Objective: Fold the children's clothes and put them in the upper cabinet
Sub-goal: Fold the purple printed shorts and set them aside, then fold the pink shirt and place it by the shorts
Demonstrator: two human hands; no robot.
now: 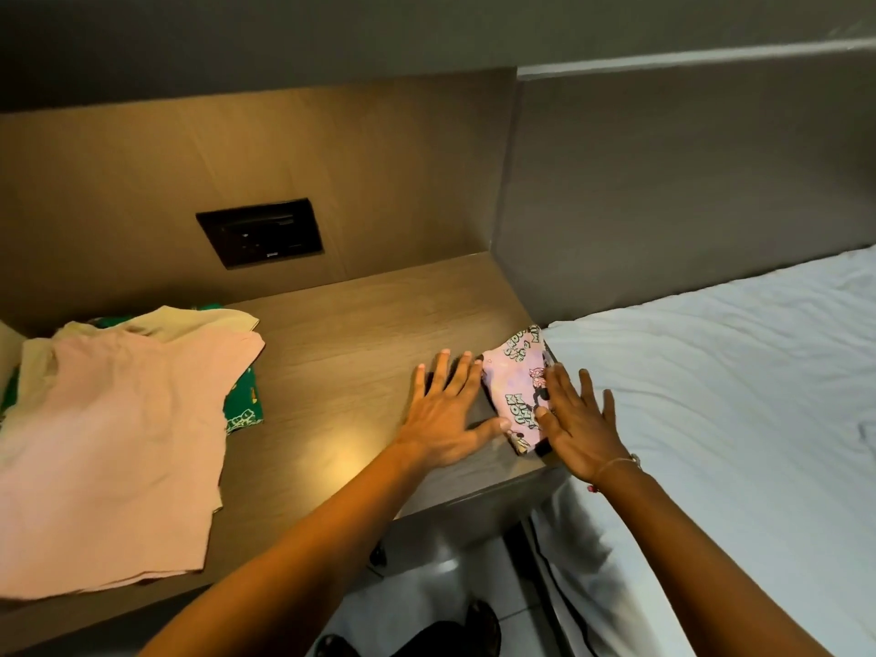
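Observation:
A small folded pink garment (516, 386) with cartoon prints lies at the right end of the wooden shelf (341, 324), next to the bed. My left hand (448, 410) lies flat with straight fingers just left of it, thumb touching its lower edge, over a dark patch. My right hand (576, 419) presses flat on the garment's right side, fingers spread. At the shelf's left end sits a loose pile: a pale pink shirt (114, 443) on top, a cream piece (189, 322) and a green printed piece (244, 405) under it.
A black socket panel (260, 239) is set in the wooden back wall. A bed with a white sheet (734, 395) borders the shelf on the right, with a grey headboard (687, 182) behind. Below, tiled floor and my dark shoes (479, 628) show.

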